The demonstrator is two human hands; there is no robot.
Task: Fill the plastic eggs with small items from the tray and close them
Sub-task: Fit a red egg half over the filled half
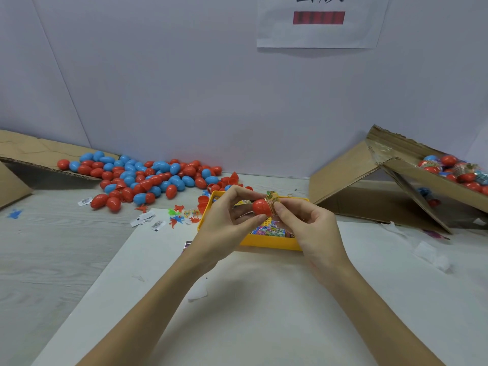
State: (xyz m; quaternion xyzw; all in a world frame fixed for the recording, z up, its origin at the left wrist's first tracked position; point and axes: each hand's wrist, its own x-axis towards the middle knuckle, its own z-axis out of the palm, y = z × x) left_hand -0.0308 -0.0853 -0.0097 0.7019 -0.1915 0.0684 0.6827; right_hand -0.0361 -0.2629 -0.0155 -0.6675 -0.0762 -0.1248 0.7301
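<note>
I hold a red plastic egg (pixel 261 206) above the yellow tray (pixel 269 243). My left hand (pixel 227 220) pinches the egg's left end between thumb and fingers. My right hand (pixel 303 223) pinches a printed wrapper band (pixel 272 201) around the egg's right end. The tray holds several small colourful packets (pixel 268 230). Part of the tray is hidden behind my hands.
A heap of red and blue eggs (pixel 148 178) lies at the back left beside a flattened cardboard box (pixel 31 151). Small plastic toys (pixel 182 215) and paper slips (pixel 148 220) lie left of the tray. A tilted cardboard box (pixel 412 180) with wrapped eggs (pixel 459 170) stands at the right.
</note>
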